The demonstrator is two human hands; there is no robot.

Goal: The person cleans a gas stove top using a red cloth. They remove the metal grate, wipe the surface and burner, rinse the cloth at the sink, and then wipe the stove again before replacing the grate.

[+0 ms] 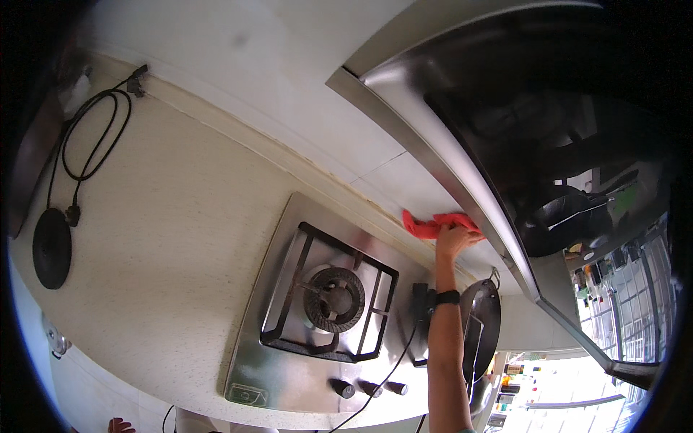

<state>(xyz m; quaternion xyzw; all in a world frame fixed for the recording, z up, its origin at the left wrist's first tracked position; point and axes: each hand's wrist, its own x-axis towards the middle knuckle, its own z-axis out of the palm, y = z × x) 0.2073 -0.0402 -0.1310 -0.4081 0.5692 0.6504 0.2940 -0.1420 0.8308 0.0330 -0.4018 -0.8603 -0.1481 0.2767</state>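
My right hand presses a red cloth against the pale tiled wall, just below the lower edge of the range hood. The arm reaches over the right part of a stainless steel gas stove, with a black band and a small dark device on its wrist. Part of my left hand shows at the bottom left edge, below the counter's front. Its fingers look apart with nothing in them; the rest is cut off.
A burner sits inside a black pan support. A dark wok stands tilted right of my arm. Black cable and a round black disc lie on the pale countertop. Several bottles stand at far right.
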